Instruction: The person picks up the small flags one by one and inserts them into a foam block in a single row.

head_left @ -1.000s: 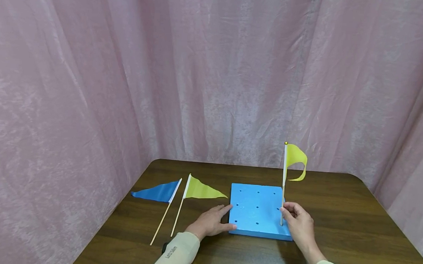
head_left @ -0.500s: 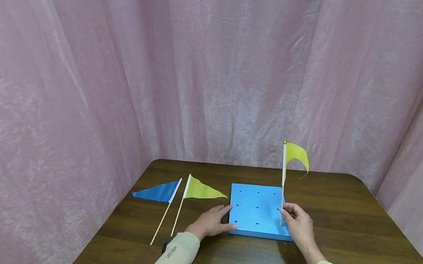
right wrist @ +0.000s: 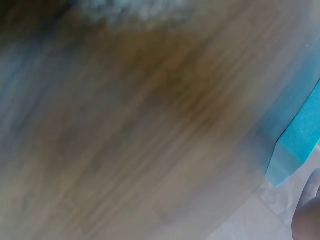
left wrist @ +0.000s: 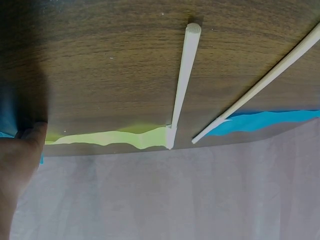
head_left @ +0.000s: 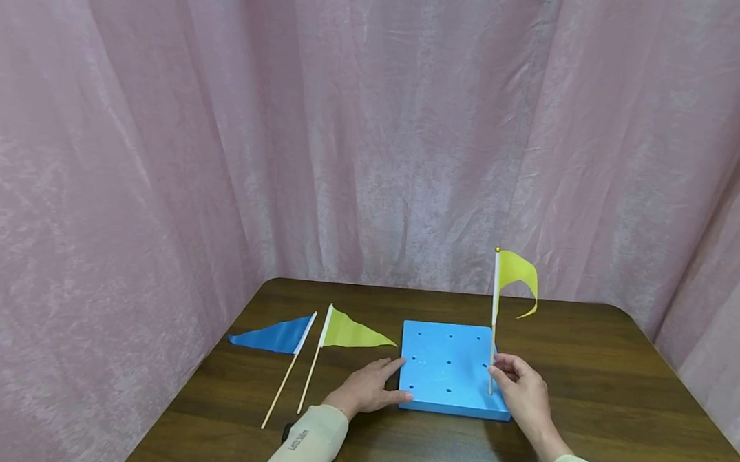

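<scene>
My right hand (head_left: pixel 523 393) pinches the thin wooden stick of a yellow pennant flag (head_left: pixel 517 268) between thumb and fingertips. The flag stands upright, its lower end at the near right corner of a blue square board (head_left: pixel 430 375) with rows of small holes. At the board's left edge my left hand (head_left: pixel 368 388) rests with fingers spread, thumb at the near corner. In the left wrist view part of that hand (left wrist: pixel 17 167) shows at the left border. The right wrist view catches the board's side (right wrist: pixel 300 137) and a bit of the hand (right wrist: pixel 307 212).
Left of the board, a yellow-green pennant flag (head_left: pixel 353 330) and a blue pennant flag (head_left: pixel 275 335) lie on the dark wooden table (head_left: pixel 611 379), their sticks toward the near side. Pink curtains (head_left: pixel 380 135) hang behind the table.
The yellow flag's stick has shifted very slightly left at the top, and its loose cloth tip has swung. Both hands stay in nearly the same places.
</scene>
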{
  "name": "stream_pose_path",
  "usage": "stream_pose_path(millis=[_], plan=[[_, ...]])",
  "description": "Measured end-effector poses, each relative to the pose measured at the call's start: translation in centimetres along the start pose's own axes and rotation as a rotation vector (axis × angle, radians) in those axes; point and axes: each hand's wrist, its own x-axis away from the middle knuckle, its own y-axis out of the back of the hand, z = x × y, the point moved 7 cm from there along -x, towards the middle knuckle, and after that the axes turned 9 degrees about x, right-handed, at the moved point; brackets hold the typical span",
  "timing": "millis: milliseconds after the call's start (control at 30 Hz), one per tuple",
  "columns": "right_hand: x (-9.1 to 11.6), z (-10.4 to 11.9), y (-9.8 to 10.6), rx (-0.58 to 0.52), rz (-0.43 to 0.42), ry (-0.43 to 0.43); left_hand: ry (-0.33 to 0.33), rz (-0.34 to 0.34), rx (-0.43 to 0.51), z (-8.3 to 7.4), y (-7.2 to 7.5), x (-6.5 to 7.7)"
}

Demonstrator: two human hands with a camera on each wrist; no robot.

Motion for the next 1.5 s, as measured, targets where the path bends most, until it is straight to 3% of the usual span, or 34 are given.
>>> stream_pose_path(millis=[333,533,1000,1500], plan=[[-0.1,-0.3,0.5,0.018,0.052,-0.011,0.0,0.001,0.001,0.1,-0.1,0.0],[-0.2,-0.7,0.8,0.053,0.103,0.025,0.0,0.001,0.008,0.2,-0.1,-0.1],[0.2,-3.1,0.9,0.214,0.343,0.054,-0.003,-0.003,0.003,0.3,-0.2,-0.2],[0.3,-4.8,0.1,0.277,0.418,0.077,0.004,0.0,0.013,0.8,-0.5,-0.6]])
